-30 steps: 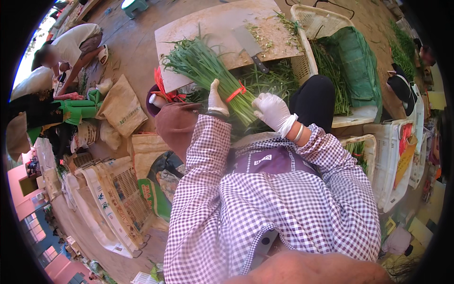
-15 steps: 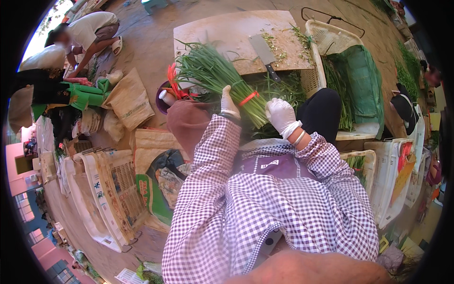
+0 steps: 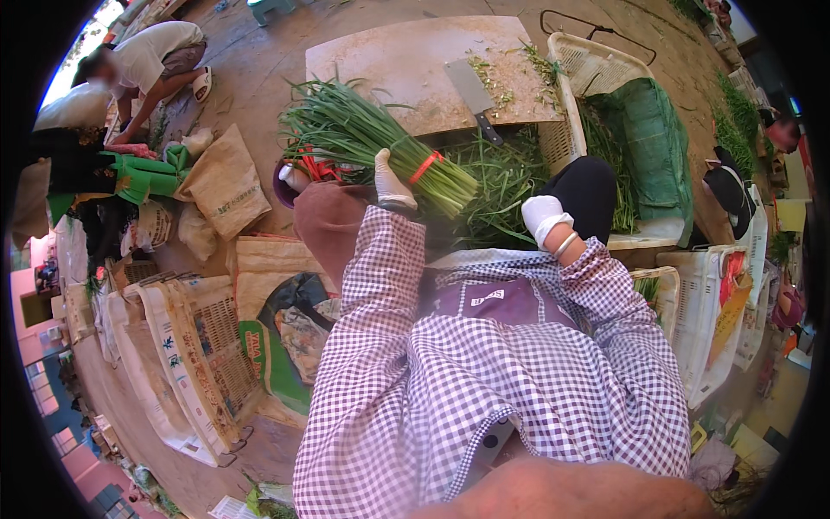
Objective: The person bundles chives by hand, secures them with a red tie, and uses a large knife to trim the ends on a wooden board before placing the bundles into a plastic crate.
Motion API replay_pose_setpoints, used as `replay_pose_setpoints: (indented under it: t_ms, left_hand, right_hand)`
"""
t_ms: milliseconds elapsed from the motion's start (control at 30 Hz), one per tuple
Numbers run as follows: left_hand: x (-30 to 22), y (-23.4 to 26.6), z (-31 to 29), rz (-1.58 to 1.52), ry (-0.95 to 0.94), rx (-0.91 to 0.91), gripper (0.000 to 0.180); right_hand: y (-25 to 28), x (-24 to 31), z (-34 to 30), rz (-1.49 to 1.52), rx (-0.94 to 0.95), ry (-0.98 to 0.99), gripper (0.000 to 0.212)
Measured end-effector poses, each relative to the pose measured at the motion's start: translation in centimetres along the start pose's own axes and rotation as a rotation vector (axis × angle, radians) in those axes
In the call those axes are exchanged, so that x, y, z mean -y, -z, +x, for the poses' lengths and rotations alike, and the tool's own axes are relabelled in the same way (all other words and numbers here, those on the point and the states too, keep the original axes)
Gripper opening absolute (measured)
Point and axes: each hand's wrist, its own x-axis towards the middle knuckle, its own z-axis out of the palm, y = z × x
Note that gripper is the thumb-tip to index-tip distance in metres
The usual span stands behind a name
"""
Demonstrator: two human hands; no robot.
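A bunch of long green chives (image 3: 346,125) slants across the space over my knees, pale stem ends toward the lower right. A red band (image 3: 424,168) circles its stems. My left hand (image 3: 391,182), in a white glove, grips the bunch from beneath with the thumb showing on the near side. My right hand (image 3: 545,216), also gloved, is apart from the stems beside my right knee. Its fingers curl inward, and whatever they may hold is hidden. Loose green leaves (image 3: 510,186) lie below the bunch. Beyond, a cleaver (image 3: 471,91) rests on a pale board (image 3: 372,52) with chopped bits.
At the right, a white crate (image 3: 566,95) holds greens and a green sack (image 3: 653,147). Stacked crates (image 3: 186,346) and a tan sack (image 3: 229,186) stand at the left. Red strips (image 3: 316,164) hang by a purple bucket (image 3: 283,186). Another person (image 3: 160,65) crouches at far left.
My right hand has let go of the stem ends and moved right, toward my knee. My left hand has shifted the bunch slightly left.
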Motion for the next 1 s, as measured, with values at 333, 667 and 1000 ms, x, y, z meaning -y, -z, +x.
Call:
replay_pose_setpoints:
  t_ms: [333, 667, 1000]
  left_hand:
    - [-0.7, -0.2, -0.7, 0.008, -0.068, 0.106, 0.037]
    - [5.1, 2.4, -0.8, 0.158, -0.129, 0.382, 0.044]
    - [4.5, -2.0, -4.1, -0.040, 0.040, 0.159, 0.049]
  right_hand:
    - [7.3, 3.8, 1.3, 0.919, -0.445, 0.114, 0.013]
    - [11.0, 7.9, 7.1, 1.718, -0.431, 0.275, 0.087]
    - [9.1, 6.3, 7.3, 1.905, -0.580, 0.046, 0.033]
